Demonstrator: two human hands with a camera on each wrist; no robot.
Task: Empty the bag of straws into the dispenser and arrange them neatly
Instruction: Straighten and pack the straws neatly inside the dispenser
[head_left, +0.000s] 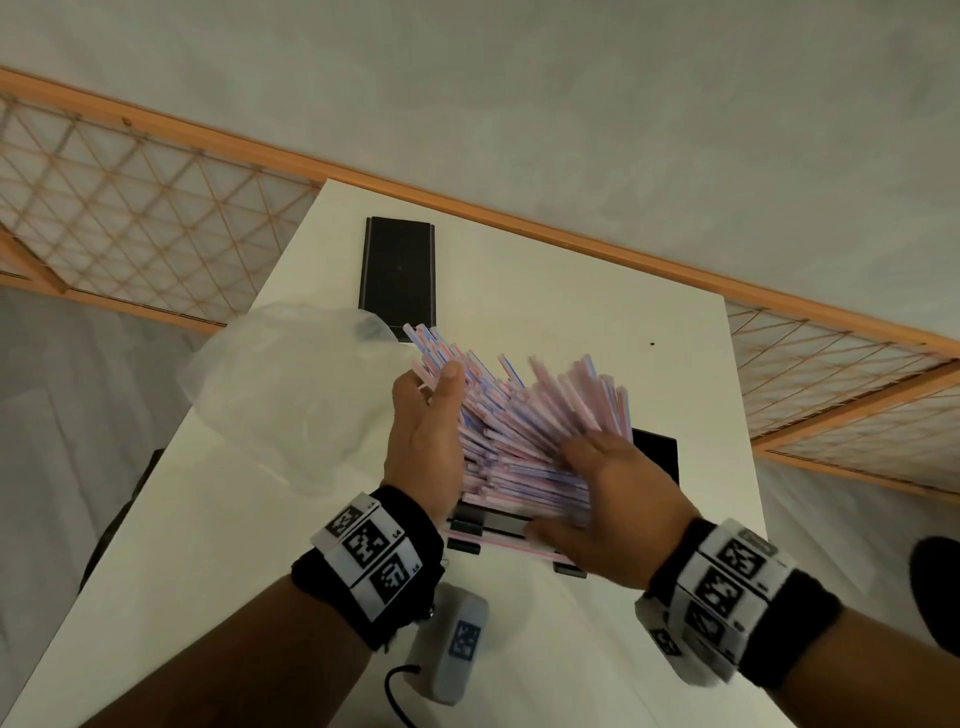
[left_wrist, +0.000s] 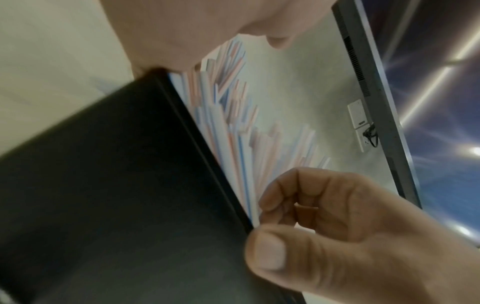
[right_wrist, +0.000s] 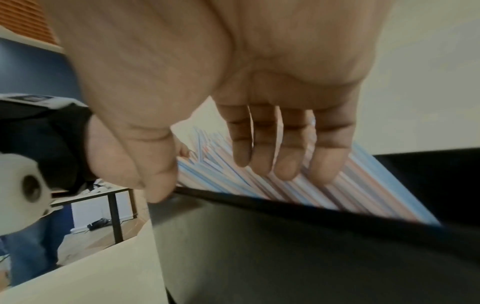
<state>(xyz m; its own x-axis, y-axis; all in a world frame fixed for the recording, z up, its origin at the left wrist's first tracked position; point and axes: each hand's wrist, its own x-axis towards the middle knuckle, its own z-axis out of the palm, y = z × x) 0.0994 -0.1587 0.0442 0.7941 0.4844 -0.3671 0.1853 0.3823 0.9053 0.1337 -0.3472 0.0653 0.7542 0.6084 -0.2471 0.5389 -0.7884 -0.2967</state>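
A fanned pile of pink, blue and white straws (head_left: 519, 415) stands slanted in the black dispenser (head_left: 655, 453) on the white table (head_left: 597, 322). My left hand (head_left: 426, 431) lies flat against the pile's left side, fingers straight. On the right, my right hand (head_left: 618, 499) rests on the pile with its fingers (right_wrist: 283, 160) laid over the straws (right_wrist: 363, 185) and the thumb at the dispenser's rim (right_wrist: 285, 207). The left wrist view shows the straws (left_wrist: 228, 123) rising above the dispenser wall (left_wrist: 103, 185). The empty clear bag (head_left: 280, 400) lies crumpled to the left.
A black flat lid (head_left: 397, 270) lies at the far side of the table. A grey device (head_left: 457, 644) with a cable sits near the front edge between my forearms. A wooden lattice rail (head_left: 130, 208) runs beyond the table's far edge.
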